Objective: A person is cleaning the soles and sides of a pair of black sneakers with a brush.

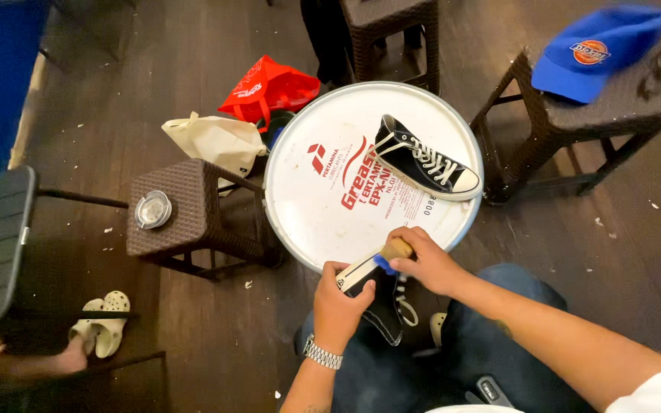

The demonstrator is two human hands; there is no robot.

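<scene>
Both hands work over the person's lap: left hand [342, 306] grips a black sneaker [380, 302], right hand [422, 260] grips a brush [392, 252] against its sole. Second sneaker [422, 162] waits on the round white tabletop [307, 206].

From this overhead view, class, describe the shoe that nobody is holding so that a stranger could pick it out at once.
Find the big round white drum lid in the middle of the room. On its upper right part lies a black high-top shoe on its own, with white laces and a white toe. The other black shoe is gripped by the left hand, below the lid's edge.
</scene>
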